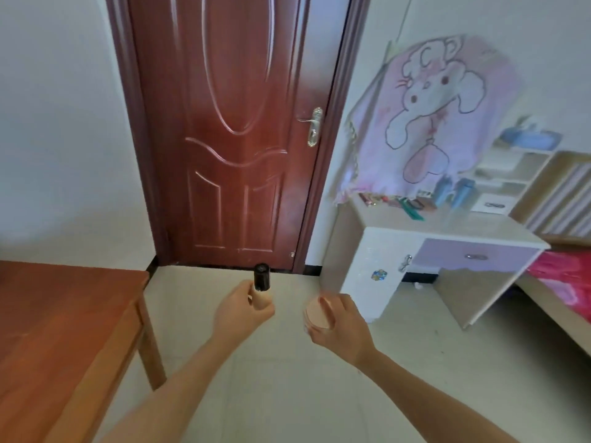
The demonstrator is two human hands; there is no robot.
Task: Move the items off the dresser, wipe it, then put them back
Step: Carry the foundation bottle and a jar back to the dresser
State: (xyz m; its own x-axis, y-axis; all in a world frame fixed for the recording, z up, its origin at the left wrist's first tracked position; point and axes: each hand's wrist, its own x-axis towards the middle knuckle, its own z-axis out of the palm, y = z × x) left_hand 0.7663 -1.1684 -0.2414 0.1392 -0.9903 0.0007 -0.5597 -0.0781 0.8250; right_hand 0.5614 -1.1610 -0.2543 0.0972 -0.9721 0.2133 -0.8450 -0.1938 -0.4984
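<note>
- Two hands are held out over the pale floor [271, 385], close together but not touching.
- The left hand [244, 310] has its fingers curled round a small bottle [262, 278]. The bottle stands upright, and its black cap sticks up above the fingers.
- The right hand [343, 324] holds a round peach pad [316, 314]. The fingers wrap round its edge, and one finger lies across its flat face.
- Both things are up in the air, in the hands, well apart from the dresser.
- A brown table [64, 314] stands on the left, near the left arm.
- The dresser [479, 230] stands further off on the right, against the wall. It is white with a purple drawer.
- Some small things [396, 201] lie in a row at the back of its top. They are too blurry to name.
- Two blue bottles [447, 191] stand near them.
- A pink cloth [441, 107] with a cartoon animal on it hangs above the dresser.
- A bed [566, 276] with a red cover is just beside the dresser, on the right edge.
- A dark red door [230, 139] is shut at the far end.
</note>
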